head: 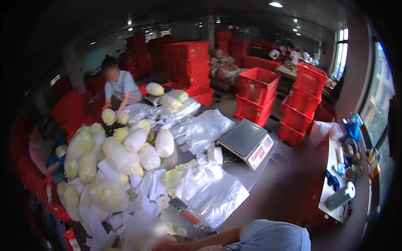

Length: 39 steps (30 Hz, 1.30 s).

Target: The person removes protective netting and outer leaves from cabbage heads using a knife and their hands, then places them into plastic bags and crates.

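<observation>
My right forearm reaches in from the bottom edge. Its hand [164,245] is barely visible beside a blurred pale rounded shape [146,230], and its grip cannot be made out. My left hand is out of view. Near the right arm lies a broad-bladed knife [189,216] with an orange-brown handle. A stack of clear plastic bags [213,194] lies beside it, with a loose cabbage leaf [180,172] at its far edge. Napa cabbages [116,153], several in white foam netting or clear bags, are heaped to the left among white sheets [152,185].
A digital scale [246,141] stands at the table's right, near more plastic bags [204,128]. Across the table a person [121,84] handles cabbages; another person [44,150] is at far left. Red crates [256,94] stand stacked behind. A side counter [328,188] holds a flask [340,196].
</observation>
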{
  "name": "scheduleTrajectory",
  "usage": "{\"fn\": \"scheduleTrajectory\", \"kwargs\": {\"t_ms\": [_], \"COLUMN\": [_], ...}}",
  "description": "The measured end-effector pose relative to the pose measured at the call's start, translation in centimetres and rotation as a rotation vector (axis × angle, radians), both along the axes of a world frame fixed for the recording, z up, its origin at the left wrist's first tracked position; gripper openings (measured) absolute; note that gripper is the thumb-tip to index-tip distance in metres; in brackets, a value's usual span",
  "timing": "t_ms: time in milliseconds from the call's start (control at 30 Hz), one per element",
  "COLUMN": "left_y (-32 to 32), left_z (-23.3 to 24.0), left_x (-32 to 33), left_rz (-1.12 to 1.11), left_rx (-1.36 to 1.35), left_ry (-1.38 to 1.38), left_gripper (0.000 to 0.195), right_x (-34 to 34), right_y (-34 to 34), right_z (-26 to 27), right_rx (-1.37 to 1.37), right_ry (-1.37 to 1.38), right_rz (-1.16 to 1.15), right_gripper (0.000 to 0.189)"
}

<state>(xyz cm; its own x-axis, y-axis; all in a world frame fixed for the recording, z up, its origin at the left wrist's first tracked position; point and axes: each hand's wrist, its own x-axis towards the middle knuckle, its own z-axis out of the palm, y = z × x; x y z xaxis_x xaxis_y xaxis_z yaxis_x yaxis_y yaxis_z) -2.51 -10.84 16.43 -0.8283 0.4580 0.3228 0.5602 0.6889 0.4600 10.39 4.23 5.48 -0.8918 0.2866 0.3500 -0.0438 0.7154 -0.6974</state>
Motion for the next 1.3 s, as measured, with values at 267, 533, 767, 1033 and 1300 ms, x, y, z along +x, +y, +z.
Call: {"fn": "scheduleTrajectory", "kwargs": {"t_ms": [267,533,767,1033,1300], "left_y": [3.3,2.9,2.9,1.4,-0.6], "left_z": [-3.3,-2.1,-5.6,-4.7,-14.2], "left_x": [6.7,8.0,5.9,5.0,1.6], "left_rz": [-0.277,-0.281,-0.298,-0.128,0.233], "left_rx": [-0.14,-0.151,0.013,0.164,0.67], "left_ry": [-0.166,-0.148,0.094,-0.24,-0.689], "left_gripper": [0.062,0.052,0.027,0.025,0.018], "right_x": [-0.6,0.2,-0.8,-0.7,-0.6], "right_y": [0.4,1.5,1.7,2.6,4.9], "right_z": [-0.3,3.0,-1.2,2.3,3.2], "right_rx": [-0.098,-0.31,-0.287,-0.353,-0.351], "right_ry": [0.029,-0.058,-0.052,0.003,-0.044], "right_rz": [-0.134,-0.308,-0.3,-0.468,-0.494], "right_gripper": [0.035,0.029,0.024,0.026,0.036]}}
